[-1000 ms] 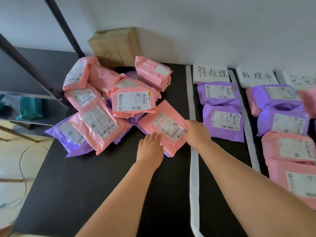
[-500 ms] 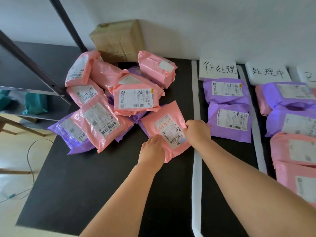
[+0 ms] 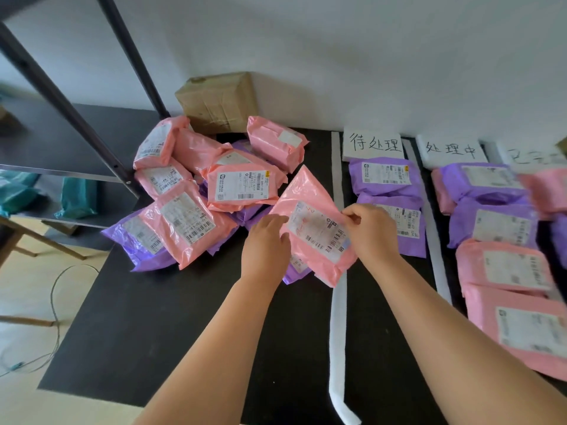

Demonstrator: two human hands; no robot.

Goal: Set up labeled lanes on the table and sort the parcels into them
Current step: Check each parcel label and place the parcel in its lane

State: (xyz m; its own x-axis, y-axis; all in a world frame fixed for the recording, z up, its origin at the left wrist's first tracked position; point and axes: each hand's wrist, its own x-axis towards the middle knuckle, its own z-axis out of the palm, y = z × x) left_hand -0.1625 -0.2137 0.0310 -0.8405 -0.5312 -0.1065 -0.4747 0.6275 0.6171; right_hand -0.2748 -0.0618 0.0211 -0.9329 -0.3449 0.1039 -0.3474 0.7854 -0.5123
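Observation:
A pink parcel with a white shipping label is lifted off the black table, tilted toward me. My left hand grips its left edge. My right hand pinches its right edge. A heap of unsorted pink and purple parcels lies at the back left. White strips mark lanes. The first lane, under a handwritten label card, holds two purple parcels. The second lane, under another card, holds purple and pink parcels.
A brown cardboard box stands against the wall behind the heap. A dark metal shelf frame rises at the left, with teal bags on its shelf. A thin cable trails on the floor at the left. A third label card is blurred.
The pink parcel, lying flat on the table a second ago, has been taken by both hands and raised toward me, uncovering a purple parcel beneath. The camera has tilted up slightly.

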